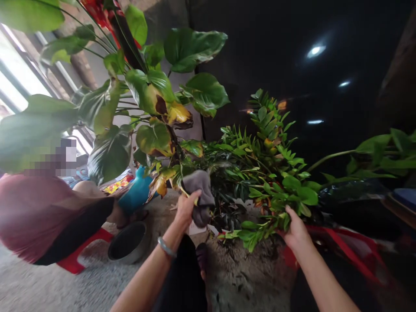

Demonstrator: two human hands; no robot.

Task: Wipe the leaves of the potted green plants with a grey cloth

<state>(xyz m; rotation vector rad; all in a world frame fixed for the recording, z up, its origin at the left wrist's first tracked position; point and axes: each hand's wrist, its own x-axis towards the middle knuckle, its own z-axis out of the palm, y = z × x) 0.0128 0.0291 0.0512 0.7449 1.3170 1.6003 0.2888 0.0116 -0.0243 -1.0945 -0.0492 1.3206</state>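
My left hand, with a bangle at its wrist, is closed around a bunched grey cloth. The cloth hangs in front of the lower part of a tall plant with broad leaves, some of them yellow and brown. To the right, my right hand grips a leafy stem of a bushy green plant with small glossy leaves. Its thumb lies over the leaves, while most of the fingers are hidden behind the foliage.
At left a person sits on a red stool, near a dark bucket. A shiny dark panel stands behind the plants. Red straps lie at lower right. Fallen leaves litter the concrete floor.
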